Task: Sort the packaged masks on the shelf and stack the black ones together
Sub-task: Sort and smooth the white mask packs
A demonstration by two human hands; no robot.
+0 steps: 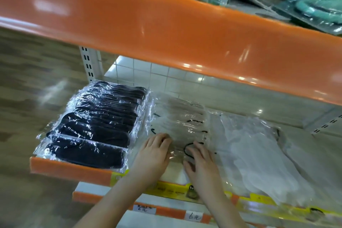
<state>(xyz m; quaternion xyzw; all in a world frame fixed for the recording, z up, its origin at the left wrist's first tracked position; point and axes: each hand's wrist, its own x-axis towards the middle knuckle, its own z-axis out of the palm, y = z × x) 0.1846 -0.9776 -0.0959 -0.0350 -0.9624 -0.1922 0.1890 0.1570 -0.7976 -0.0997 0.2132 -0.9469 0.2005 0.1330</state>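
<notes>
Black masks [96, 126] lie left of clear packs [181, 116]

A glossy orange shelf edge [166, 29] crosses the view above a white tiled back wall [159, 74], with a slotted white upright [88, 63] at the left, wood-patterned floor [37, 98] beyond, and ceiling lights reflected in both.

left hand [151, 155]: bare, no ring | right hand [200, 164]: bare | forearms: unsleeved

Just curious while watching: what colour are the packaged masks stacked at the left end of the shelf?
Black, wrapped in clear plastic: the stacked masks, seen in the head view.
</notes>
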